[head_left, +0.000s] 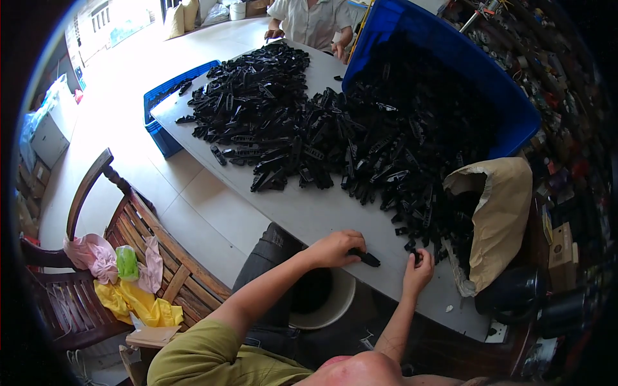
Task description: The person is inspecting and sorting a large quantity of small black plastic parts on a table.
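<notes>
Near the front edge of the grey-white table (302, 215), my left hand (336, 248) is closed round a long, narrow black plastic part (366, 258), which points right. My right hand (421, 270), a little farther right, pinches a small black piece (416, 257) between thumb and fingers. Its shape is too small to make out. The hands are apart, both low over the tabletop. Beyond them spreads a big heap of similar black plastic parts (309, 138), several of them with slotted or ribbed sides.
A large blue bin (515, 122) tips its black parts onto the table. Beside it lies an open brown paper sack (505, 206). Below the table edge stands a white bucket (344, 302). A wooden bench (174, 257) holds cloths at left. Another person (309, 26) is across the table.
</notes>
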Demonstrator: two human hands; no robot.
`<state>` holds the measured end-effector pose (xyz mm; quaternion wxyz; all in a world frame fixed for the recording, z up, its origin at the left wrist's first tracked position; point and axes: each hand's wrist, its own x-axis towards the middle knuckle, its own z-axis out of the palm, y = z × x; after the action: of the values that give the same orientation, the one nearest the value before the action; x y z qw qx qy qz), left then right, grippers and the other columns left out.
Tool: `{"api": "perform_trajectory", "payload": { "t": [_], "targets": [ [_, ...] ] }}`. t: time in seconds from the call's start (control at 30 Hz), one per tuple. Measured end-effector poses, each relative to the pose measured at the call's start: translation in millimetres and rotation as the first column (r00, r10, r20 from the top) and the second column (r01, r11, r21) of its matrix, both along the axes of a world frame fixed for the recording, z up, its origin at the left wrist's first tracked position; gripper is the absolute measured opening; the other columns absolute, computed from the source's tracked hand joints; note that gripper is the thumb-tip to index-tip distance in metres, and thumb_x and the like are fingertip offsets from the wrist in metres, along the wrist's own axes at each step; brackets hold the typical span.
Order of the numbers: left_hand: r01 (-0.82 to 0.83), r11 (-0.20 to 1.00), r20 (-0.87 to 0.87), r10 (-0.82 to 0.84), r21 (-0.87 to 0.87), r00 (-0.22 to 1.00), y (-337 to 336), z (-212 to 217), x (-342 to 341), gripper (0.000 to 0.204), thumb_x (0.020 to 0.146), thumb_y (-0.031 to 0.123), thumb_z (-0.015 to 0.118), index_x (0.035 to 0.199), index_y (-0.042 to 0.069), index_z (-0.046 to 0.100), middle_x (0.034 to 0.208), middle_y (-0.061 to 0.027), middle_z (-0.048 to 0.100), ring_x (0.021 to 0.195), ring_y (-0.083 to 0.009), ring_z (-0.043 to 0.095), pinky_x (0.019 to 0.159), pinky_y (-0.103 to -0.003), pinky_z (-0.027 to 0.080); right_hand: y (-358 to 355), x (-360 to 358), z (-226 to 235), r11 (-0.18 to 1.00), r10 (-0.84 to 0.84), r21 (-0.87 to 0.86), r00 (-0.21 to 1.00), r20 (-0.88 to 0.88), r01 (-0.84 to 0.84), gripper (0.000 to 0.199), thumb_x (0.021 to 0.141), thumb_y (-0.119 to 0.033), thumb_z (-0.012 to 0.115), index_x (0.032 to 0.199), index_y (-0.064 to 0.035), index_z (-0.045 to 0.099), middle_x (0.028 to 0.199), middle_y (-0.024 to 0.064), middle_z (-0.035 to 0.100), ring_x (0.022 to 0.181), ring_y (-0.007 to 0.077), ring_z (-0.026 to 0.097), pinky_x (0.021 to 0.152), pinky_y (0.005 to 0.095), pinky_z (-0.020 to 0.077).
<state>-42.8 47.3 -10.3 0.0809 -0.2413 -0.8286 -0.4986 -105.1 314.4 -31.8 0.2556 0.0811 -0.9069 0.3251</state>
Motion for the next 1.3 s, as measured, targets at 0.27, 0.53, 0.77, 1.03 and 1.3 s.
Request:
{"api": "perform_trajectory", "payload": {
  "t": [0.27,0.53,0.77,1.03,1.3],
  "targets": [
    [0.003,1.000,0.001,-0.003,-0.003,1.000,0.0,2.7,0.7,0.021,0.075,0.007,0.071,0.093,0.002,0.062,0.097,-0.0119,0.060,0.096,-0.0321,0.058,0.083,-0.040,0.048,0.0,0.1,-0.8,1.000,-0.014,0.014,1.000,-0.014,0.014,0.021,0.081,-0.004,0.069,0.100,-0.0041,0.063,0.093,0.0059,0.060,0.070,0.0178,0.054,0.062,0.0289,0.0460],
    [0.007,1.000,0.018,-0.007,-0.010,1.000,0.3,-0.1,-0.7,0.022,0.075,0.007,0.071,0.094,0.002,0.063,0.099,-0.0119,0.061,0.098,-0.0320,0.059,0.084,-0.040,0.049,1.4,-0.6,-2.3,1.000,-0.014,0.002,1.000,0.001,0.014,0.021,0.080,-0.003,0.069,0.100,-0.0043,0.063,0.093,0.0051,0.059,0.068,0.0160,0.052,0.061,0.0284,0.0451],
    [0.005,1.000,0.002,-0.005,-0.021,1.000,-0.7,1.3,-0.3,0.022,0.075,0.007,0.072,0.095,0.002,0.063,0.100,-0.0115,0.061,0.097,-0.0319,0.059,0.083,-0.040,0.049,0.2,-0.8,-1.3,1.000,-0.009,-0.003,1.000,0.002,0.009,0.021,0.081,-0.003,0.069,0.101,-0.0046,0.063,0.093,0.0056,0.058,0.068,0.0154,0.052,0.061,0.0286,0.0447],
    [0.007,1.000,0.001,-0.007,-0.009,1.000,0.0,0.2,-0.8,0.022,0.075,0.006,0.072,0.094,0.001,0.062,0.098,-0.0126,0.060,0.096,-0.0318,0.059,0.082,-0.040,0.048,-2.7,2.8,6.3,1.000,-0.007,-0.021,1.000,0.030,0.007,0.021,0.080,-0.003,0.069,0.100,-0.0037,0.063,0.094,0.0058,0.059,0.070,0.0171,0.053,0.062,0.0297,0.0457],
    [0.008,1.000,0.012,-0.008,-0.003,1.000,0.1,3.1,0.4,0.023,0.074,0.006,0.072,0.094,0.001,0.062,0.097,-0.0127,0.060,0.095,-0.0322,0.058,0.082,-0.041,0.048,0.6,0.4,1.0,1.000,-0.001,-0.007,1.000,-0.003,0.001,0.020,0.081,-0.003,0.068,0.100,-0.0036,0.062,0.095,0.0052,0.058,0.071,0.0174,0.054,0.062,0.0292,0.0460]
  ]
}}
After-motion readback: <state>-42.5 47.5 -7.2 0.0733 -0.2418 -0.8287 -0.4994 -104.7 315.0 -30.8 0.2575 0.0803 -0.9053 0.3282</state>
